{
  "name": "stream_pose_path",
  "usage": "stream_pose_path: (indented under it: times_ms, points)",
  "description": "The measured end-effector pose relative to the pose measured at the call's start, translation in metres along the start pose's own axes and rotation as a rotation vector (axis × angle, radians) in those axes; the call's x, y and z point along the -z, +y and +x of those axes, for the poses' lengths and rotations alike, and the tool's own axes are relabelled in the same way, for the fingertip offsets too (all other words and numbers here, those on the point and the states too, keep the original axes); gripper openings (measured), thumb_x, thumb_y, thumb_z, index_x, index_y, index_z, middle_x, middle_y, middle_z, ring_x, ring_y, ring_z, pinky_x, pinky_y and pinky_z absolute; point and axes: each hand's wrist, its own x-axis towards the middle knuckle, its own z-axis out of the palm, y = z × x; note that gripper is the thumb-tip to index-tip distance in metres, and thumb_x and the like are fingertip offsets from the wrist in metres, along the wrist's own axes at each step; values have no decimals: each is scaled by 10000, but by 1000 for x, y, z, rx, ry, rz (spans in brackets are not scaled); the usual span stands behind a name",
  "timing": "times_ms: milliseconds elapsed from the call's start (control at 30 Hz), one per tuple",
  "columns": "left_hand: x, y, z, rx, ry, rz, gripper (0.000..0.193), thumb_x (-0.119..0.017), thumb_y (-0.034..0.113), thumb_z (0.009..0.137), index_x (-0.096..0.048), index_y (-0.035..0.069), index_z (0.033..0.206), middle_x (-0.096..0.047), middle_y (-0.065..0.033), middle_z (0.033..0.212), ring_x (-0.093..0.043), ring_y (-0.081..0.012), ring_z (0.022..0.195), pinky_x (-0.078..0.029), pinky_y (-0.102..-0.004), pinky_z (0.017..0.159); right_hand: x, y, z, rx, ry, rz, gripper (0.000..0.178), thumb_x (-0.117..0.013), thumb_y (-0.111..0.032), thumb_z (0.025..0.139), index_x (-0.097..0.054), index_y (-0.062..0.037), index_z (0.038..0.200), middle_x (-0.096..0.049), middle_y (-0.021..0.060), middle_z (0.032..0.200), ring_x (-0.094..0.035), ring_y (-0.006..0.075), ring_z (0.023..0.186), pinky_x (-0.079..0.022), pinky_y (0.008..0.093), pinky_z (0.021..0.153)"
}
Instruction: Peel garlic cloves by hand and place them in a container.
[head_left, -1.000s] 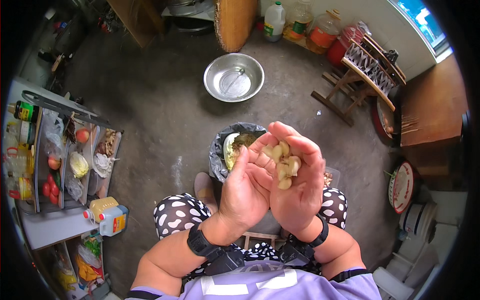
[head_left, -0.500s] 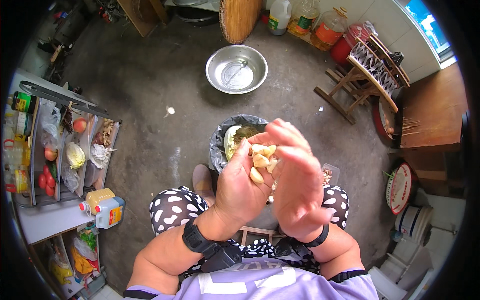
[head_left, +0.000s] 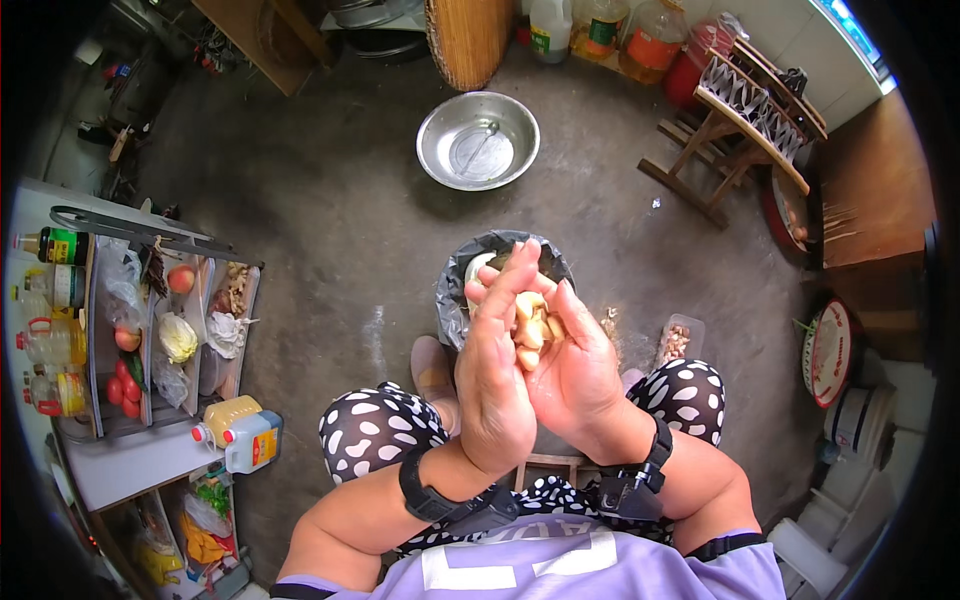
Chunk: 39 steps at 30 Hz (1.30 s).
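Observation:
Several peeled garlic cloves [head_left: 532, 332] lie between my two cupped hands, in front of my lap. My right hand [head_left: 578, 378] is tilted palm up under and beside them, fingers curled. Upright against their other side stands my left hand [head_left: 490, 390], its fingers meeting the right hand's near the top. Just beyond the hands is a bin lined with a dark plastic bag [head_left: 453, 298], partly hidden by them; a pale vegetable piece [head_left: 480, 264] shows inside. By my right knee sits a clear plastic box [head_left: 694, 328] with small pale pieces, perhaps garlic.
A metal basin [head_left: 430, 150] with a spoon in it rests on the floor ahead. To the left stands a shelf rack of vegetables and bottles, with two jugs [head_left: 250, 440] on its edge. A folding wooden stool [head_left: 735, 140] and an enamel basin [head_left: 828, 350] are at the right.
The cloves have gone from my left palm to between both hands, now mostly against my right palm. My left hand has turned upright. A white scrap over the floor no longer shows.

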Motion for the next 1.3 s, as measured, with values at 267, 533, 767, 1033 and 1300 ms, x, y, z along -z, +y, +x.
stream_pose_path:
  times_ms: [267, 533, 767, 1033, 1300]
  points:
    - [4, 4, 2, -314, 2, 433, 699, -285, 472, 933, -97, 10, 1423, -50, -177, 1499, -73, -270, 1385, -68, -394, 1108, -14, -4, 0, 22, 2, 9, 457, -285, -330, 984, -441, 27, 1224, -465, 182, 1285, -440, 299, 1206, -353, 394, 1030]
    - [-4, 9, 6, 565, 202, -716, 479, -266, 354, 973, -354, 28, 1314, -437, -96, 1294, -423, -199, 1213, -329, -352, 1026, -13, -8, -8, 684, -190, -877, 461, -261, -344, 978, -484, 28, 1136, -467, 238, 1265, -420, 327, 1223, -241, 440, 1072]
    - [2, 7, 5, 656, 71, -865, 456, -251, 348, 973, -376, 70, 1312, -438, -108, 1314, -399, -231, 1243, -326, -345, 1044, -19, -12, -11, 846, -399, -1198, 527, -253, -450, 961, -528, -23, 1104, -497, 232, 1241, -412, 342, 1226, -146, 429, 1079]
    - [8, 6, 6, 701, 143, -861, 395, -280, 298, 978, -453, 31, 1211, -500, -145, 1241, -459, -245, 1198, -368, -369, 1013, -20, -19, -6, 932, -279, -1068, 515, -299, -432, 950, -538, -5, 1113, -505, 216, 1224, -396, 321, 1215, -249, 437, 1034]
    - [14, 11, 17, 563, 191, -782, 437, -277, 308, 970, -426, 15, 1257, -380, -182, 1367, -329, -308, 1296, -285, -432, 1076, -14, -20, -13, 785, 8, -1629, 240, -593, 41, 778, -579, -37, 1004, -528, 96, 905, -525, 169, 771, -440, 270, 660]
